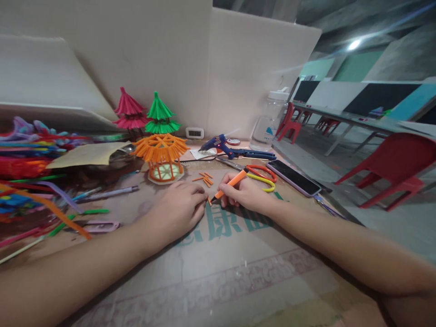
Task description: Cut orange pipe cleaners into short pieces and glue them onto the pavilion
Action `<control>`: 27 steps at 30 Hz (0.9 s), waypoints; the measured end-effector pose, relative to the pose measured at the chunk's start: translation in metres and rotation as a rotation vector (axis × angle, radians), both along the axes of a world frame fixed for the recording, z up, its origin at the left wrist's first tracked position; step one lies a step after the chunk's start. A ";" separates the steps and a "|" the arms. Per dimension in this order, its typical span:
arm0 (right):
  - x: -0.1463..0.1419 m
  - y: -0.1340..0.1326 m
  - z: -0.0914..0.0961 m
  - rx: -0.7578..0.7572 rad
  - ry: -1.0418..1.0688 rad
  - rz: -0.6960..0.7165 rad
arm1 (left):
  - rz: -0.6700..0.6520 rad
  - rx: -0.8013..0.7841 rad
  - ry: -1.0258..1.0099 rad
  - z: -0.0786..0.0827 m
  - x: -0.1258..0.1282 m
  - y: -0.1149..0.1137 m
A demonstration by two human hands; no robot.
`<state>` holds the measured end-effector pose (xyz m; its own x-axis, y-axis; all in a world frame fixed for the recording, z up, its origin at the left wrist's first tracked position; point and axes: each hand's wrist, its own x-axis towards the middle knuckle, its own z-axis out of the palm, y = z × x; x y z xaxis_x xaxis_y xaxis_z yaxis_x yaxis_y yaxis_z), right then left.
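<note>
Stick: small orange piece [210,201] lies on the table [153,277] between the two hands; it is the centre of my clock, with twelve pointing away from the person.
Long axis: about from eleven to five o'clock.
Left hand [180,202]: at nine o'clock, fingers bent, tips at the stick or just beside it; whether they pinch it, I cannot tell.
Right hand [243,190]: near three o'clock, grasping an orange marker [234,182], which leans toward two o'clock with its dark tip just beside the stick.
Nearer one: left fingertips seem nearer than right ones.
Loose sticks [207,180]: near twelve.
Orange hut [165,154]: between ten and eleven.
Table print: big green characters [223,225], partly covered by the hands; I cannot read them surely.
Bottle [267,125]: near one o'clock; blue mark with small letters, not readable.
</note>
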<state>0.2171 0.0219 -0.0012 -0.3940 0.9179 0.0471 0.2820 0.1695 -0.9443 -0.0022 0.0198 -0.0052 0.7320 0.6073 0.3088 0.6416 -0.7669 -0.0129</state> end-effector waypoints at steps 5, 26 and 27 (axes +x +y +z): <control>0.000 0.001 -0.001 -0.004 0.024 0.013 | -0.008 0.018 0.002 0.001 -0.001 -0.001; 0.002 -0.001 0.001 -0.002 -0.031 0.029 | -0.005 0.019 0.015 0.001 0.001 -0.001; 0.002 -0.001 0.001 0.000 -0.030 0.030 | -0.003 0.019 0.018 0.001 0.001 -0.001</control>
<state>0.2190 0.0207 -0.0003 -0.4226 0.9056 0.0345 0.3050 0.1780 -0.9356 -0.0015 0.0192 -0.0040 0.7391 0.5995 0.3070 0.6391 -0.7682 -0.0384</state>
